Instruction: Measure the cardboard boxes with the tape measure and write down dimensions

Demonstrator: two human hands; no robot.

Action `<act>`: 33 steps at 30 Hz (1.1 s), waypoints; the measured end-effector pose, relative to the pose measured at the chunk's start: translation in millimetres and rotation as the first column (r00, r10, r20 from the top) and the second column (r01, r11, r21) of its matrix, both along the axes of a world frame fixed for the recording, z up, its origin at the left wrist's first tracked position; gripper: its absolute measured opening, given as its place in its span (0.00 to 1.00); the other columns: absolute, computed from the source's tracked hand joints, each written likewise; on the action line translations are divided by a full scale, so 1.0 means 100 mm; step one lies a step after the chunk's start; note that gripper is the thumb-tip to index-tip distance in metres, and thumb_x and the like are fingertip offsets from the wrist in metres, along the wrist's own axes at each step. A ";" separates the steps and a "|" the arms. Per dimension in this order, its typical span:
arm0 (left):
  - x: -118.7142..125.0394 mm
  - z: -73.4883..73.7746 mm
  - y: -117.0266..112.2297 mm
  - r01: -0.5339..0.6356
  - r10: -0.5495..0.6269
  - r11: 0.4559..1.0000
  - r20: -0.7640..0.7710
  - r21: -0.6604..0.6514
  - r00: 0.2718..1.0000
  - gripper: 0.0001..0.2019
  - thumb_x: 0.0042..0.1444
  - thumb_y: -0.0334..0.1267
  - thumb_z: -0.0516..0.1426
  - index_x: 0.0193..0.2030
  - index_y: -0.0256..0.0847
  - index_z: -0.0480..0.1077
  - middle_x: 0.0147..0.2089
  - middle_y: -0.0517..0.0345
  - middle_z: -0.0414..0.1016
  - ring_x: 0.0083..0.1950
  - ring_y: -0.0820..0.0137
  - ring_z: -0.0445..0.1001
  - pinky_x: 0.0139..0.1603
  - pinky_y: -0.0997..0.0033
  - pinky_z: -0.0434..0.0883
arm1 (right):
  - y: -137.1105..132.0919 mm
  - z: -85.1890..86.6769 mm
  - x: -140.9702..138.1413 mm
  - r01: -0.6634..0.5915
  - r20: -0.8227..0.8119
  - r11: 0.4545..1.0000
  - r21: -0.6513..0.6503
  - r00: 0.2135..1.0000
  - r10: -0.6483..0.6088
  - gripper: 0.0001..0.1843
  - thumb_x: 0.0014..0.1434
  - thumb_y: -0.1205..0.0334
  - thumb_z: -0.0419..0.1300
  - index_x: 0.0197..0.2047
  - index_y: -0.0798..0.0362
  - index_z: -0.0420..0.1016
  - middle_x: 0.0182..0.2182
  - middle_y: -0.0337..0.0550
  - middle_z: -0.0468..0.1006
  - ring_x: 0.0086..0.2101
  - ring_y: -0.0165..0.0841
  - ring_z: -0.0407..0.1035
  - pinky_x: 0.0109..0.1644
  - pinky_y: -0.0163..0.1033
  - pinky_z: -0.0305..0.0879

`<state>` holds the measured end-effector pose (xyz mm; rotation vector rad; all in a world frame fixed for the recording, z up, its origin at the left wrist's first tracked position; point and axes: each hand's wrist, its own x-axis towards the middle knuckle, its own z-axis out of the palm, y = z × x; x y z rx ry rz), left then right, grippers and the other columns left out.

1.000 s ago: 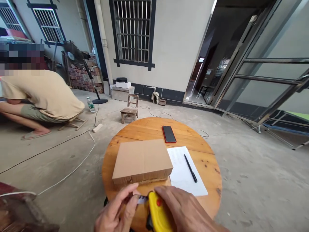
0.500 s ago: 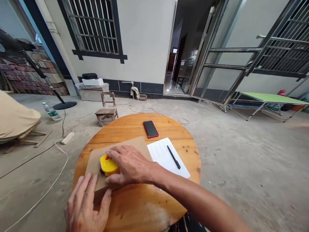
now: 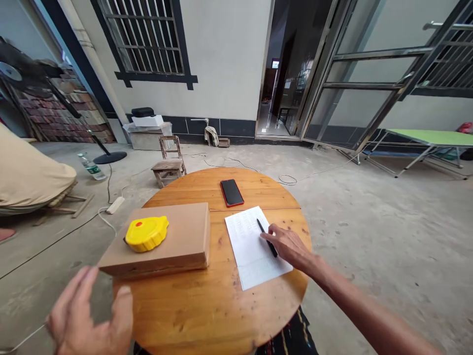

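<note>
My right hand [image 3: 288, 245] is over the sheet of paper [image 3: 242, 241], its thumb and fingers closed on a black pen [image 3: 272, 248] that lies along the page. My left hand [image 3: 92, 315] hovers at the lower left, fingers apart and holding nothing. It is nearest to the front left corner of a brown cardboard box [image 3: 186, 231]. On top of the box sits a yellow tape measure [image 3: 148, 233] with a red button. A phone [image 3: 232, 193] with a red edge lies beyond the paper.
The round wooden table [image 3: 207, 305] carries these things. Beyond it stand a small wooden chair [image 3: 169, 165], a pedestal fan [image 3: 107, 157] and a water bottle [image 3: 91, 166]. Cables and a power strip [image 3: 115, 205] lie on the floor. A green folding table [image 3: 432, 137] stands at right.
My right hand has left the tape measure and moved right to the pen. My left hand has drawn back from the box to the left. The box now sits farther left, away from the paper.
</note>
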<state>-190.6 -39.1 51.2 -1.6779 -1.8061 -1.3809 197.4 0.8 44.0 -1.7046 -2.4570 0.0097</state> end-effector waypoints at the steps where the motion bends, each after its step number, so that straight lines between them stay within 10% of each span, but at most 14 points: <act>1: 0.17 -0.03 -0.13 0.024 -0.025 0.999 0.039 0.029 0.999 0.26 0.59 0.37 0.58 0.63 0.29 0.64 0.63 0.34 0.66 0.63 0.44 0.66 0.62 0.41 0.65 | -0.01 -0.03 0.01 -0.031 0.010 1.000 -0.001 0.999 0.031 0.21 0.57 0.80 0.52 0.45 0.50 0.78 0.41 0.48 0.77 0.30 0.34 0.71 0.31 0.36 0.55; 7: 1.04 -0.31 -0.40 0.612 -0.630 0.777 -0.191 -0.150 0.753 0.19 0.59 0.28 0.53 0.57 0.42 0.69 0.60 0.48 0.70 0.61 0.59 0.68 0.57 0.57 0.71 | -0.05 -0.08 0.09 -0.130 -0.034 0.990 0.062 0.991 0.132 0.13 0.63 0.75 0.52 0.35 0.52 0.74 0.42 0.46 0.77 0.33 0.35 0.72 0.37 0.37 0.62; 12: 1.64 -0.35 -0.13 0.599 -0.786 0.584 -0.198 -0.548 0.585 0.25 0.57 0.31 0.54 0.62 0.41 0.65 0.69 0.50 0.62 0.70 0.57 0.59 0.65 0.50 0.66 | -0.21 0.02 0.25 0.144 -0.369 0.955 0.257 0.928 -0.041 0.10 0.68 0.68 0.48 0.45 0.54 0.69 0.39 0.49 0.77 0.34 0.35 0.73 0.37 0.37 0.67; 18: 1.97 -0.48 0.11 0.535 -0.866 0.359 -0.060 -0.765 0.497 0.28 0.64 0.44 0.53 0.70 0.48 0.55 0.74 0.53 0.48 0.75 0.55 0.45 0.72 0.42 0.50 | -0.51 0.22 0.38 0.344 -0.831 0.938 0.046 0.534 -0.155 0.06 0.64 0.57 0.57 0.39 0.51 0.70 0.33 0.41 0.77 0.29 0.31 0.73 0.32 0.35 0.71; 27: 1.65 -0.48 -0.06 0.558 -0.889 0.430 -0.227 -0.710 0.397 0.26 0.60 0.35 0.55 0.65 0.42 0.60 0.70 0.47 0.59 0.71 0.51 0.56 0.65 0.36 0.62 | -0.60 0.13 0.31 0.230 -0.962 0.958 -0.170 0.172 -0.212 0.10 0.67 0.54 0.54 0.43 0.50 0.71 0.23 0.37 0.76 0.23 0.32 0.71 0.26 0.35 0.69; 33: 1.75 -0.40 0.04 0.583 -0.841 0.503 -0.205 -0.638 0.501 0.20 0.60 0.29 0.52 0.60 0.37 0.64 0.61 0.48 0.71 0.57 0.56 0.71 0.55 0.49 0.72 | -0.48 0.13 0.13 0.183 -0.916 0.969 -0.168 0.334 -0.222 0.11 0.66 0.54 0.56 0.36 0.50 0.73 0.25 0.40 0.77 0.26 0.32 0.72 0.30 0.36 0.70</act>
